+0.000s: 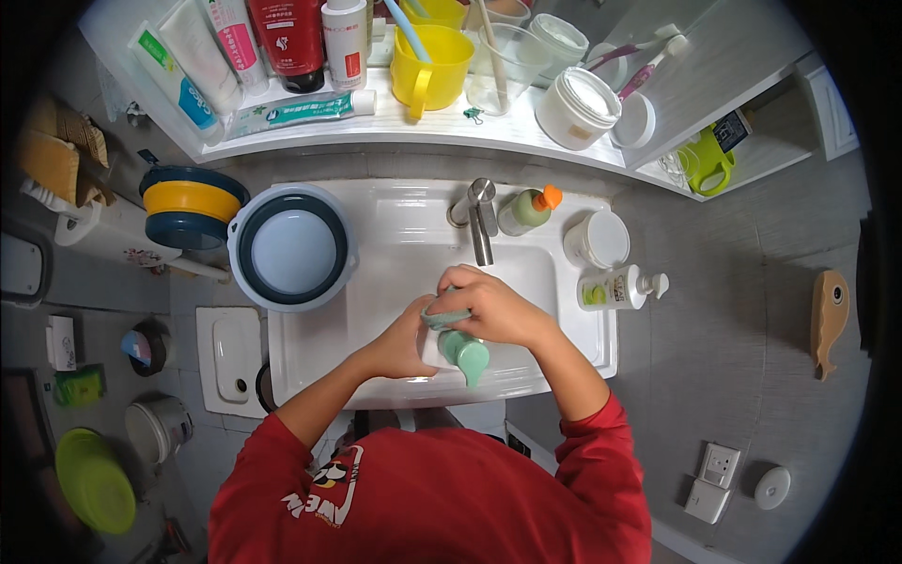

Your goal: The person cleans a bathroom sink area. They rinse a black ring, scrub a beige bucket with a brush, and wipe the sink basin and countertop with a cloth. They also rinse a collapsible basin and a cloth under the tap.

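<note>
Above the front of the white sink (324, 371), my left hand (398, 344) is wrapped round a white pump bottle (430, 355). The bottle lies tilted, its green pump head (467, 353) pointing toward me. My right hand (500, 306) is closed on a grey-green cloth (440, 318) and presses it against the bottle. Fingers and cloth hide most of the bottle's body. The metal faucet (480, 211) stands just beyond my hands.
A blue-grey basin (293, 246) sits on the sink's left side. To the right stand an orange-capped bottle (528, 211), a white tub (598, 239) and a lying white pump bottle (615, 288). Tubes and a yellow mug (429, 70) fill the shelf (366, 132) above.
</note>
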Available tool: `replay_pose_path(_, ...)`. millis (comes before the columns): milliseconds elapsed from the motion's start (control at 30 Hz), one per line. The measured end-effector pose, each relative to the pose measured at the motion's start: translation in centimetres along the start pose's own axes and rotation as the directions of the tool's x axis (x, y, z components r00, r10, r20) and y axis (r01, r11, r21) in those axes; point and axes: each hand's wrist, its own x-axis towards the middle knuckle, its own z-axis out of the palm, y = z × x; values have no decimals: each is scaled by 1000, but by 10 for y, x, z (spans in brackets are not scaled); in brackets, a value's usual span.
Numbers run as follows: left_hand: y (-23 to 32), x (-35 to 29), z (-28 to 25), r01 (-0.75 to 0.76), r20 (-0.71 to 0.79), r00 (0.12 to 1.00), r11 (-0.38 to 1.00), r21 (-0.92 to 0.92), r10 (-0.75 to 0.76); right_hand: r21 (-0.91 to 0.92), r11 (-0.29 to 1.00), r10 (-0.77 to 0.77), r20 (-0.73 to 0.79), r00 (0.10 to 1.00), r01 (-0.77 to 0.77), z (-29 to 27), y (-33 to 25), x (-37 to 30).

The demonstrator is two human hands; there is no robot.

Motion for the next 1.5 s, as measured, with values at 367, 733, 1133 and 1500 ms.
replay_pose_path(367, 6, -7, -12, 0, -187, 982, 988, -154, -29, 129, 966, 206, 140, 968, -225, -26, 22, -7)
replay_pose_path(733, 0, 9, -11, -56, -424, 897, 921, -387, -124, 87, 950, 313, -286, 906, -301, 6, 10, 4)
replay_pose_path(1133, 9, 22, 4, 126, -736, 677, 984, 125, 7, 77, 914, 351, -640, 684, -398, 71, -14, -16)
replay_pose_path(1500, -15, 27, 15, 63, -763, 579, 918, 391, 285, -152, 761, 417, -630, 655, -630, 83, -32, 16)
